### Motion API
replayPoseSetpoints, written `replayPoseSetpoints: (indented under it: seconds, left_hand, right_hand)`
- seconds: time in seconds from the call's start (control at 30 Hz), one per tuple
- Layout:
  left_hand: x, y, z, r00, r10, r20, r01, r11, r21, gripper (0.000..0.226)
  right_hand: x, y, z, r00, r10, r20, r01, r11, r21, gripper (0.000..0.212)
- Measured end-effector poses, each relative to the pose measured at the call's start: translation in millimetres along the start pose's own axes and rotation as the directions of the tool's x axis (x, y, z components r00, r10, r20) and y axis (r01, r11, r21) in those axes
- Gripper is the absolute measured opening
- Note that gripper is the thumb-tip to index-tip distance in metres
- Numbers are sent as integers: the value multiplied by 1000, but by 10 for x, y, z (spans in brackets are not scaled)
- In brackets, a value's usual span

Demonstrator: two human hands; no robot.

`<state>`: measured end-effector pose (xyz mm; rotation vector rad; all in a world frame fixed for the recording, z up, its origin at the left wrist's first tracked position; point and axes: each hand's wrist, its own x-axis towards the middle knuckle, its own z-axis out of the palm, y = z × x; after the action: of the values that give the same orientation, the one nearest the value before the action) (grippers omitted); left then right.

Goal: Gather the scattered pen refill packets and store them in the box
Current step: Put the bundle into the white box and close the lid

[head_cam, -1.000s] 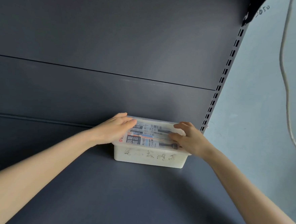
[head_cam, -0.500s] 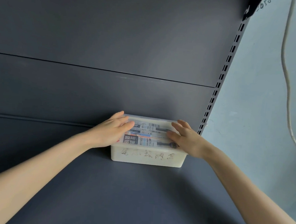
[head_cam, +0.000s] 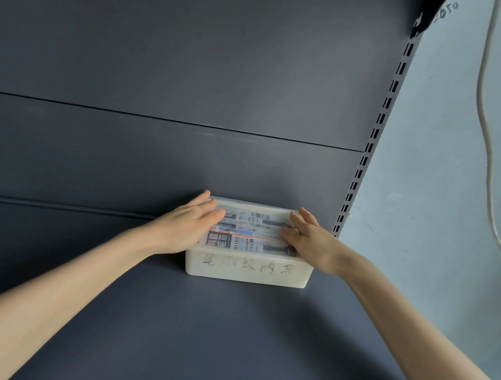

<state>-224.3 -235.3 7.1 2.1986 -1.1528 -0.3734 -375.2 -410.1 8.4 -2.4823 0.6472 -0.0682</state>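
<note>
On a dark shelf (head_cam: pixel 203 335) by a pale wall (head_cam: pixel 437 173), left hand (head_cam: pixel 186 227) and right hand (head_cam: pixel 311 238) rest flat-fingered on the box (head_cam: pixel 246 268).

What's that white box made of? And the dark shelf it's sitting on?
The box looks like milky, slightly see-through plastic: it has soft rounded corners and a dull sheen. The shelf seems to be painted metal in matte dark grey. Its slotted upright suggests steel racking, though I can't be sure.
</note>
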Motion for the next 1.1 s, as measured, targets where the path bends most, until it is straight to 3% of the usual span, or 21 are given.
replayPoseSetpoints:
  seconds: [0.13,0.27,0.43,0.67,0.83,0.97,1.03,1.1]
  left_hand:
    - [45,-23,-1,1000,11,-5,-11,999,33,51]
    - [94,-58,8,1000,9,-13,-4,934,356,66]
    - [130,-95,23,998,29,-50,-8,928,373,58]
    - [134,-117,36,995,51,-90,-24,961,276,52]
    - [145,-186,81,994,24,-105,-38,991,-128,50]
    - [143,-230,132,981,16,-195,-73,954,-290,40]
    - [121,-216,143,955,5,-298,-91,957,-276,35]
    - [101,-201,137,930,16,-367,-86,981,-175,35]
  right_hand:
    - [57,24,10,999,-24,-24,23,998,-64,39]
    - [95,5,8,999,-16,-50,11,995,-99,30]
    - [150,60,33,994,-4,-112,-13,988,-154,28]
    - [177,82,31,996,12,-92,-27,987,-161,32]
    - [189,109,46,994,-1,-109,10,997,79,27]
    - [187,130,96,989,6,-147,35,962,272,39]
    - [185,148,131,972,12,-236,60,954,295,51]
    - [176,169,137,935,-10,-356,99,967,233,49]
